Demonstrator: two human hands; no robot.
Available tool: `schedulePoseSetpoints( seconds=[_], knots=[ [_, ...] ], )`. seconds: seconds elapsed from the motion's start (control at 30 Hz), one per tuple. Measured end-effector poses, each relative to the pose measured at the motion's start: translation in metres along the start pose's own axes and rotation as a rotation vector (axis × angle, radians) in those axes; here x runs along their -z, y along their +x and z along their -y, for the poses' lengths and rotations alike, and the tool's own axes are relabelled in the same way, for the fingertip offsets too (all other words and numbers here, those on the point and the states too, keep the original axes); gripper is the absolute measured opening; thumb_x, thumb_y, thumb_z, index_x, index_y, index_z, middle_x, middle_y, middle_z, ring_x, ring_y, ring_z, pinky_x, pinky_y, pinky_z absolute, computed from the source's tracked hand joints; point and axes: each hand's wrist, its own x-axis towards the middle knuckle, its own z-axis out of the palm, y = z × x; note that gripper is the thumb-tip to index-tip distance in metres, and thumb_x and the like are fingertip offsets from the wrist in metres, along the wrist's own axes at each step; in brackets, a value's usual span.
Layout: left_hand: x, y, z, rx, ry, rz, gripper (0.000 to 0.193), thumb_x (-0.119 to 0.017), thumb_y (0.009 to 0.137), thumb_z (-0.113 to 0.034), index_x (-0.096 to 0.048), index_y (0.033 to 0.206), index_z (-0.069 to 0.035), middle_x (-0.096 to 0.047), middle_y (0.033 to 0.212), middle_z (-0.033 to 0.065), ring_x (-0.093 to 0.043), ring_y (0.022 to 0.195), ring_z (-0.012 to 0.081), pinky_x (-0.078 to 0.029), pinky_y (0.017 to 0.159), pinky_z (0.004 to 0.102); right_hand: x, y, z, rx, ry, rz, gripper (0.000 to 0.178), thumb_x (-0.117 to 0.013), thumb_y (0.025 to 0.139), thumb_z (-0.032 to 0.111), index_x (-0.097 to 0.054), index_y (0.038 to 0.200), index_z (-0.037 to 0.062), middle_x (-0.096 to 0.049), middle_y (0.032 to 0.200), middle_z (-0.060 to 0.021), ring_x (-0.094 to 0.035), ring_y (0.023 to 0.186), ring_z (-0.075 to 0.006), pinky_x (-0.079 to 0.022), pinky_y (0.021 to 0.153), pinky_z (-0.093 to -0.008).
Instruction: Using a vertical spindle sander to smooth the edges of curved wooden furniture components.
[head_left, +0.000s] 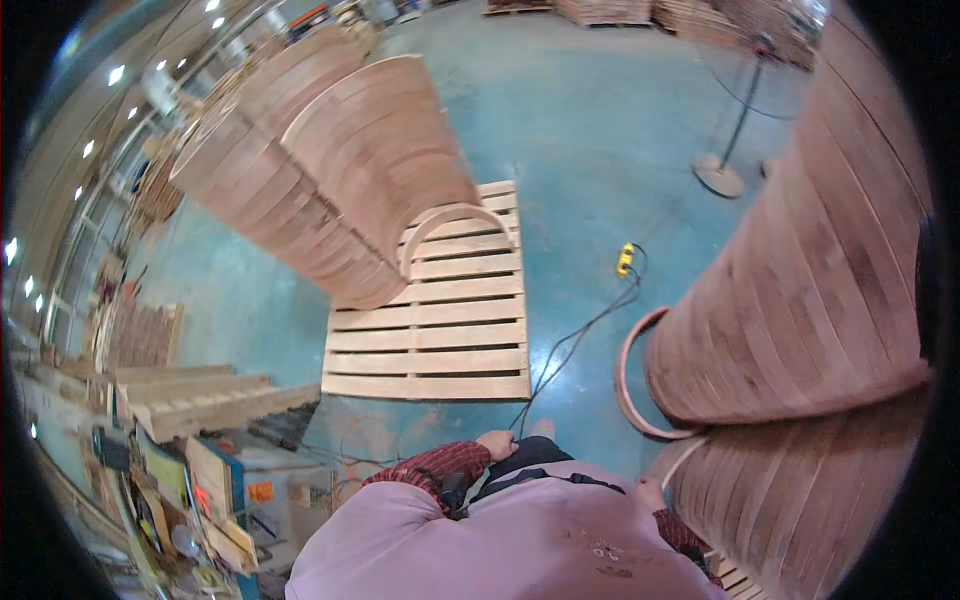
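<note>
My left hand [497,445] hangs at my waist beside my dark trousers, its fingers curled in and nothing seen in them. At my right side, my right hand [651,494] is closed at the pale edge of a curved wooden ring [684,458]; part of its grip is hidden. That ring lies against the nearer of the tall stacks of curved wooden pieces. Just beyond it, a second wooden ring [626,375] sticks out at the foot of a large stack of bent wooden hoops [790,270], which rises high on my right.
A slatted wooden pallet [465,330] lies ahead, bearing tall hoop stacks [375,140] and one loose hoop [455,212]. A yellow power strip [625,260] and dark cables [580,335] cross the floor. A round-based stand [718,178] is farther right. A cluttered bench [215,490] stands left.
</note>
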Motion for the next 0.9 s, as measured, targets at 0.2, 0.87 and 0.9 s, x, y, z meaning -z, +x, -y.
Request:
schedulePoseSetpoints(
  seconds=[0.2, 0.87, 0.9],
  knots=[
    [0.029, -0.012, 0.076, 0.141, -0.146, -0.058, 0.044, -0.063, 0.097, -0.039, -0.074, 0.119, -0.002, -0.074, 0.12, 0.0262, -0.07, 0.115, 0.043, -0.055, 0.099, 0.0529, -0.018, 0.132, 0.179, 0.206, -0.029, 0.172, 0.039, -0.071, 0.084, 0.028, -0.074, 0.105, -0.0051, -0.074, 0.096, -0.0286, -0.072, 0.092, -0.0404, -0.054, 0.082, -0.0462],
    [-0.064, 0.079, 0.123, 0.558, -0.781, -0.436, 0.054, -0.069, 0.089, -0.053, -0.072, 0.102, -0.001, -0.074, 0.099, 0.0273, -0.071, 0.097, 0.0458, -0.052, 0.082, 0.053, -0.097, 0.422, 0.505, 0.44, -0.552, 0.394, 0.049, -0.072, 0.085, 0.032, -0.075, 0.124, 0.0046, -0.073, 0.127, -0.0234, -0.069, 0.12, -0.041, -0.053, 0.106, -0.0456],
    [-0.046, 0.092, 0.115, 0.585, -0.814, -0.429, 0.055, -0.068, 0.09, -0.054, -0.073, 0.103, -0.001, -0.074, 0.101, 0.027, -0.071, 0.099, 0.0459, -0.053, 0.083, 0.053, -0.097, 0.442, 0.519, 0.417, -0.591, 0.42, 0.048, -0.072, 0.085, 0.032, -0.075, 0.124, 0.0055, -0.074, 0.126, -0.0233, -0.069, 0.12, -0.0409, -0.053, 0.105, -0.0457]
  ],
)
